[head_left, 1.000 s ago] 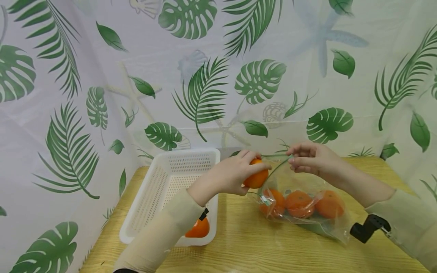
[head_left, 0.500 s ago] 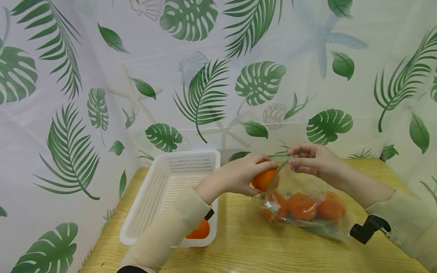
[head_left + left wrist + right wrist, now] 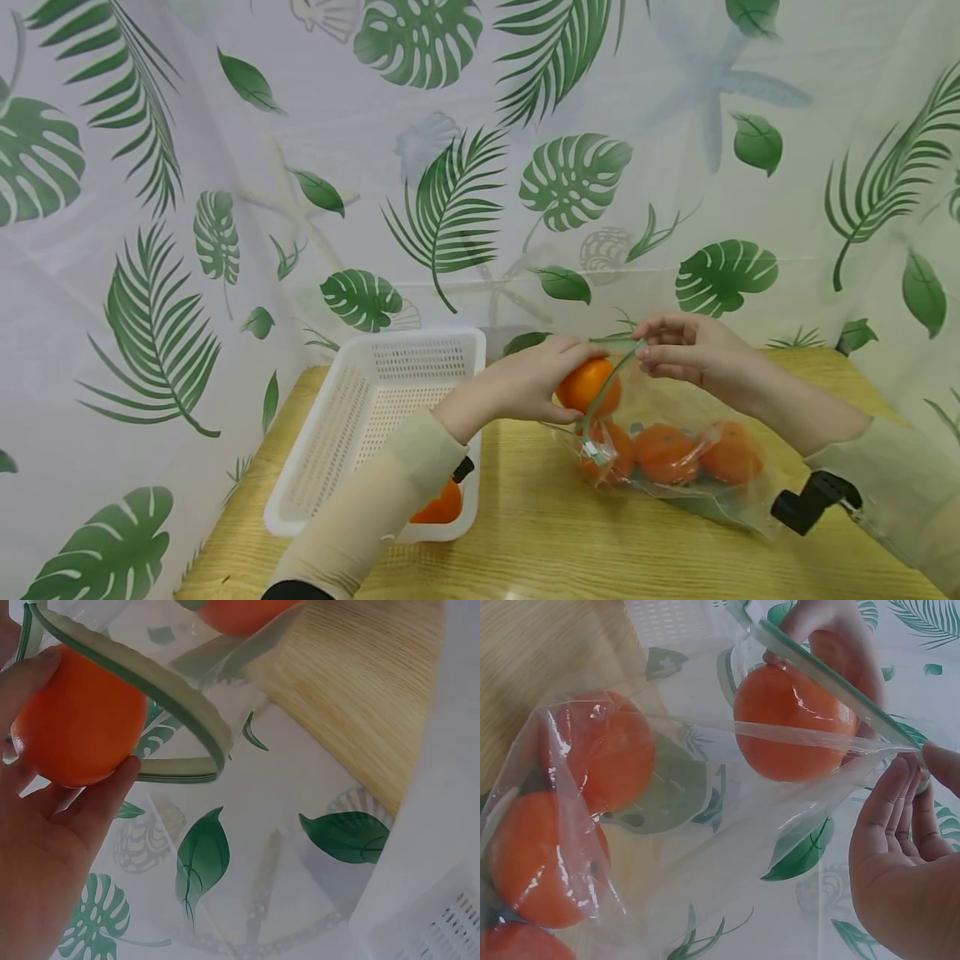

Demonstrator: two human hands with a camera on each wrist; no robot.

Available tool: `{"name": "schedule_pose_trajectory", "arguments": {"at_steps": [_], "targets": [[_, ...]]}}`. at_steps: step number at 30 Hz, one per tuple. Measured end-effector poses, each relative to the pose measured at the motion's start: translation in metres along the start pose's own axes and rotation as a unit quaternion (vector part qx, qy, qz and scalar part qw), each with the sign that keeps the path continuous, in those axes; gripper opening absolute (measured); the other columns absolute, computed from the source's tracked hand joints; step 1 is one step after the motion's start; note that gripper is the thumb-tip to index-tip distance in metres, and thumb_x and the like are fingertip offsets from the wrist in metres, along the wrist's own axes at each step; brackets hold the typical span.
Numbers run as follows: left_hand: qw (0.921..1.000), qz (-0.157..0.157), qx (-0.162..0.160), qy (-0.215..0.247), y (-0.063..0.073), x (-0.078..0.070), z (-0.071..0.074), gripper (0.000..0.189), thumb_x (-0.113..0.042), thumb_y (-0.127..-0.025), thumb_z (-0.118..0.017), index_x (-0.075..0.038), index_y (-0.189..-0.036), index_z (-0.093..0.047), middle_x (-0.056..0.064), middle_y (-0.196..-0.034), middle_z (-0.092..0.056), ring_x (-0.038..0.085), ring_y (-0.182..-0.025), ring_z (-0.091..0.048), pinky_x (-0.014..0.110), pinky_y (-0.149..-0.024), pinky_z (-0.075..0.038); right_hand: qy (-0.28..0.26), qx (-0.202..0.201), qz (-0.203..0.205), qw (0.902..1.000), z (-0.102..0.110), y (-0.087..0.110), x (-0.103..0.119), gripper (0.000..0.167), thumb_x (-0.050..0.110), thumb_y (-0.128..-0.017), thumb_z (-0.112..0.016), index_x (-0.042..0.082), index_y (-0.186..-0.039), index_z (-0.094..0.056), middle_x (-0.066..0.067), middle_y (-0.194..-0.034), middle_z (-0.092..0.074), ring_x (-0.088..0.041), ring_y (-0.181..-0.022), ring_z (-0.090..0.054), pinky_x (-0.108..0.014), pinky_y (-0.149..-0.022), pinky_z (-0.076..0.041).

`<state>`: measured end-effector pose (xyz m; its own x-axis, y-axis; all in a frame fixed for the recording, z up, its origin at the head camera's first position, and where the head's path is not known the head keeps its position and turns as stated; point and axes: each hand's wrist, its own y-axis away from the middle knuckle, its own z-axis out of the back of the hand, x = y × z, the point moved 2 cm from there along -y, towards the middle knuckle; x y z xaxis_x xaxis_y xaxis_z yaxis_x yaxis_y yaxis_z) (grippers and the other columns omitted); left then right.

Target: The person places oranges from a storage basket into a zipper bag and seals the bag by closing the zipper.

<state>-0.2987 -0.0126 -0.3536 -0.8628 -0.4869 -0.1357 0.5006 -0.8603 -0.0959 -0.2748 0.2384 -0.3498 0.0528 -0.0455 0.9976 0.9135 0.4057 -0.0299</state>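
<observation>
Left grip point(image 3: 521, 387): curling wide around one orange point(image 3: 583, 389).
Right grip point(image 3: 693, 354): pinching the clear bag point(image 3: 667, 402) by its green edge, nearly closed.
Orange: being held at the bag's mouth.
Bag: resting on the tabletop point(image 3: 555, 542), holding three more oranges point(image 3: 665, 454).

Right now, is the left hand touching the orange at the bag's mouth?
Touching. The left wrist view shows it: the left hand curls round the orange, gripping it from two sides with no gap.
</observation>
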Motion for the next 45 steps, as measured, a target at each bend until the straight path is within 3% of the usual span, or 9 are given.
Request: {"name": "schedule_pose_trajectory", "arguments": {"at_steps": [5, 9, 15, 20, 25, 33, 40, 45], "targets": [[0.9998, -0.001, -0.017, 0.013, -0.006, -0.002, 0.003, 0.08, -0.031, -0.094, -0.083, -0.011, -0.159, -0.041, 0.008, -0.15, -0.056, 0.02, -0.132, -0.058, 0.027, -0.11, -0.052, 0.016, -0.004, 0.016, 0.9997, 0.0, 0.0, 0.011, 0.022, -0.003, -0.103, -0.061, 0.015, -0.111, -0.07, 0.004, -0.098, -0.071, -0.011, -0.09, -0.072, -0.025, -0.083, -0.063], [0.9981, 0.006, -0.035, 0.05, -0.008, -0.004, 0.008, 0.084, -0.028, -0.092, -0.084, -0.007, -0.16, -0.038, 0.007, -0.149, -0.058, 0.018, -0.13, -0.06, 0.024, -0.109, -0.052, 0.052, -0.012, 0.03, 0.9981, -0.002, -0.002, 0.027, 0.021, -0.001, -0.103, -0.063, 0.017, -0.111, -0.071, 0.005, -0.096, -0.071, -0.012, -0.086, -0.07, -0.025, -0.081, -0.062], [0.9945, -0.005, -0.033, 0.099, -0.011, -0.01, 0.014, 0.082, -0.029, -0.09, -0.086, -0.005, -0.155, -0.042, 0.005, -0.14, -0.063, 0.014, -0.123, -0.062, 0.019, -0.107, -0.05, 0.114, -0.013, 0.055, 0.9919, -0.007, -0.005, 0.047, 0.018, 0.004, -0.103, -0.065, 0.019, -0.112, -0.07, 0.007, -0.09, -0.069, -0.013, -0.079, -0.064, -0.027, -0.07, -0.058], [0.9963, -0.023, -0.033, 0.076, -0.016, -0.015, 0.016, 0.078, -0.031, -0.09, -0.087, -0.006, -0.152, -0.047, 0.001, -0.136, -0.065, 0.013, -0.122, -0.062, 0.021, -0.109, -0.048, 0.125, -0.006, 0.074, 0.9894, -0.008, -0.004, 0.055, 0.019, 0.004, -0.104, -0.063, 0.019, -0.113, -0.07, 0.006, -0.089, -0.069, -0.013, -0.079, -0.065, -0.028, -0.065, -0.056], [0.998, -0.003, -0.029, 0.056, -0.018, -0.013, 0.018, 0.08, -0.036, -0.09, -0.087, -0.01, -0.153, -0.046, 0.002, -0.144, -0.061, 0.015, -0.133, -0.059, 0.025, -0.114, -0.048, 0.137, -0.013, 0.086, 0.9867, -0.005, -0.003, 0.059, 0.018, 0.003, -0.103, -0.064, 0.017, -0.113, -0.07, 0.006, -0.091, -0.07, -0.013, -0.081, -0.066, -0.027, -0.073, -0.06], [0.9996, 0.019, -0.009, 0.016, -0.004, -0.008, 0.018, 0.067, -0.038, -0.099, -0.077, -0.014, -0.155, -0.049, 0.002, -0.154, -0.058, 0.017, -0.143, -0.055, 0.032, -0.119, -0.047, 0.133, 0.005, 0.086, 0.9873, -0.005, -0.002, 0.059, 0.02, 0.001, -0.104, -0.063, 0.017, -0.115, -0.069, 0.005, -0.092, -0.07, -0.014, -0.082, -0.067, -0.027, -0.076, -0.061], [0.9992, 0.001, -0.037, 0.015, 0.016, 0.004, 0.02, 0.046, -0.026, -0.104, -0.07, -0.012, -0.146, -0.059, 0.003, -0.146, -0.064, 0.018, -0.134, -0.062, 0.034, -0.115, -0.05, 0.132, 0.0, 0.088, 0.9873, -0.004, -0.002, 0.059, 0.02, 0.0, -0.103, -0.063, 0.015, -0.116, -0.069, 0.004, -0.094, -0.07, -0.014, -0.084, -0.067, -0.026, -0.078, -0.061], [0.9988, 0.02, -0.044, 0.007, 0.035, 0.015, 0.02, 0.044, -0.028, -0.104, -0.07, -0.012, -0.144, -0.06, 0.004, -0.144, -0.065, 0.021, -0.136, -0.061, 0.037, -0.117, -0.049, 0.115, 0.003, 0.084, 0.9898, -0.001, -0.001, 0.058, 0.021, 0.0, -0.102, -0.065, 0.015, -0.115, -0.069, 0.003, -0.096, -0.07, -0.013, -0.084, -0.067, -0.025, -0.078, -0.06]]}}
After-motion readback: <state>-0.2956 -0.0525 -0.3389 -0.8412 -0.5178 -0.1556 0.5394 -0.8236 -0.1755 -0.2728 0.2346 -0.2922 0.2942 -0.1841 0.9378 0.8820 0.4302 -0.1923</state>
